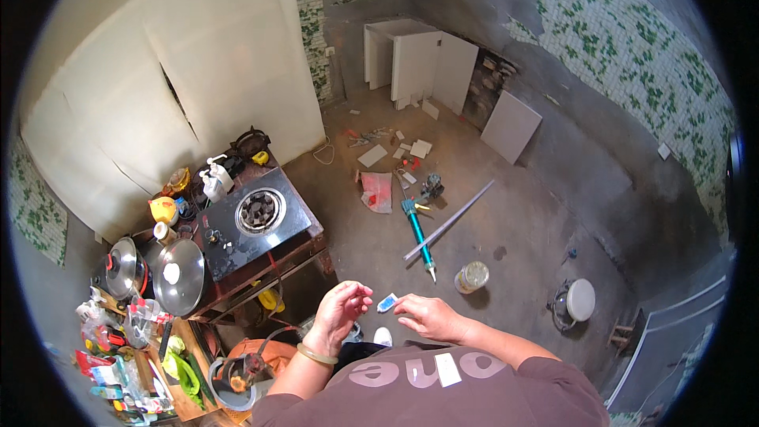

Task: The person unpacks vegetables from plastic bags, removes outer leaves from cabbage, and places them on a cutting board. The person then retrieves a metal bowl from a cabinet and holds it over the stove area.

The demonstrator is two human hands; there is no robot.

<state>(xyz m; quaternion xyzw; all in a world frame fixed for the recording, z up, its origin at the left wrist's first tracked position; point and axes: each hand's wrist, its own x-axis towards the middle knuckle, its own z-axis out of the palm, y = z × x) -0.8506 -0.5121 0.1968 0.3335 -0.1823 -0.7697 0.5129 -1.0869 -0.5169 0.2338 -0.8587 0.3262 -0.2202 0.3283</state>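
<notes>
My right hand (436, 317) is in front of my shirt, thumb and fingertips drawn together. At its fingertips is a small blue-and-white packet (387, 302), which they seem to pinch by its edge. To the left, my left hand (345, 308) is raised with the fingers loosely curled and nothing visible in them; a pale bangle (317, 354) circles that wrist. Beyond my hands, a teal caulking gun (419, 236) lies on the floor, its white nozzle towards me. A long pale strip (450, 219) crosses over it. Right of the nozzle stands a lidded jar (472, 277).
On my left, a gas stove (261, 212) and a lidded pan (179, 277) occupy a table. Vegetables lie on a cutting board (204, 394) near a bucket (240, 394). Further off are a red-and-clear plastic bag (377, 191), a white cabinet (415, 62) and a leaning panel (511, 126). A round-topped stool (580, 300) stands right.
</notes>
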